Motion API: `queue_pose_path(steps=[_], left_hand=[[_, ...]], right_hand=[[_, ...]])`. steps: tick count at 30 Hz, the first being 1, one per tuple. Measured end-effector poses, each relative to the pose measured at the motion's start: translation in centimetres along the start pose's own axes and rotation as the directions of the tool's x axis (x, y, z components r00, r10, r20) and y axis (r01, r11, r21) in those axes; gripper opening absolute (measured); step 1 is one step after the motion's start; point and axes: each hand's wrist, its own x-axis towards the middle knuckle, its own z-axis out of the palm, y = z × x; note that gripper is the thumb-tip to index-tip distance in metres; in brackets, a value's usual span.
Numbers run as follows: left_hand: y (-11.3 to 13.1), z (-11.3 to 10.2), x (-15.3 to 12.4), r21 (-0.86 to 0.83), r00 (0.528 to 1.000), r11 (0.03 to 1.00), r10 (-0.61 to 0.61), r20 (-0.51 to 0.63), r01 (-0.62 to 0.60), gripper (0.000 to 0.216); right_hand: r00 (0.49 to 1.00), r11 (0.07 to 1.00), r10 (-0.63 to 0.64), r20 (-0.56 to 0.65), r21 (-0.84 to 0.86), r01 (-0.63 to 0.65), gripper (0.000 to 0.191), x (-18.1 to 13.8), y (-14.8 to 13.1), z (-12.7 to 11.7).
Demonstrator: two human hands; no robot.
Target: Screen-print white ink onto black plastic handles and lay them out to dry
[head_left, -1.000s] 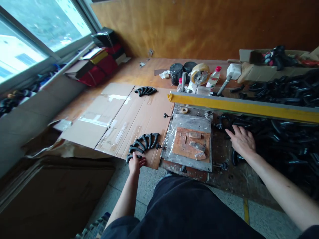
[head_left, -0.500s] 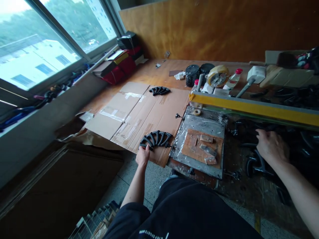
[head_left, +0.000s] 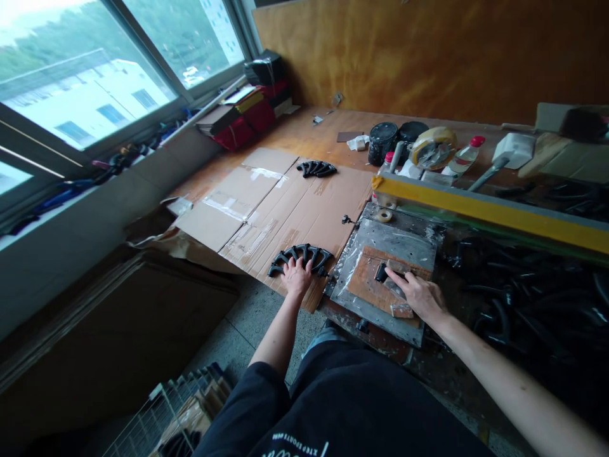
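Observation:
A fan-shaped row of glossy black curved pieces (head_left: 278, 261) lies on the flattened cardboard near its front edge. My left hand (head_left: 297, 278) rests on the front of this row with its fingers spread and touching the pieces. Over the metal plate (head_left: 351, 257), my right hand (head_left: 423, 298) grips a black curved piece (head_left: 381, 273). Its near part is hidden by my fingers. Beneath it lies a brown board (head_left: 364, 285) bearing small blocks. A second, smaller row of black pieces (head_left: 316, 168) sits farther back on the cardboard.
Many loose black pieces (head_left: 518, 311) are heaped at the right. A yellow-edged bar (head_left: 499, 202) runs behind the plate. Beyond it stand black jars (head_left: 382, 143), a tape roll (head_left: 432, 147) and a red-capped bottle (head_left: 466, 157). A small tape ring (head_left: 384, 216) lies on the plate's back edge.
My right hand has come left from the heap to the plate, now with a black piece in it. My left hand has moved right along the front row, its fingers spreading over the pieces.

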Motion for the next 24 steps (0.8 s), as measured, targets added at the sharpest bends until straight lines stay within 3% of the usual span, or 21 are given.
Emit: queue_pose_path(steps=[5,10,13,16,20,24], left_hand=[[0.5,-0.6,0.6,0.015,0.997,0.997,-0.070,0.014,0.070,0.054],[-0.5,-0.7,0.8,0.086,1.000,0.996,0.010,-0.027,-0.007,0.046],[-1.8,-1.0,1.0,0.107,0.994,0.989,0.109,-0.027,-0.105,0.047],[-3.4,-1.8,1.3,0.100,0.983,0.978,0.180,0.021,-0.181,0.053],[-5.2,-2.8,1.4,0.059,0.958,0.959,0.272,0.095,-0.279,0.052],[-5.8,-3.1,1.1,0.023,0.947,0.953,0.296,0.122,-0.301,0.053]], right_hand=[[0.986,0.986,-0.114,-0.125,0.111,0.128,0.036,1.6,-0.8,-1.5],[0.952,0.858,-0.231,-0.199,0.419,0.296,0.030,7.7,-7.7,-1.3],[0.967,0.830,-0.225,-0.117,0.496,0.253,0.029,12.6,-13.1,-0.4],[0.972,0.870,-0.228,0.057,0.460,0.177,0.031,16.8,-17.2,0.8],[0.949,0.943,-0.189,0.252,0.315,0.104,0.036,19.7,-19.6,2.4],[0.951,0.966,-0.120,0.285,0.253,0.046,0.037,20.5,-20.4,2.9]])
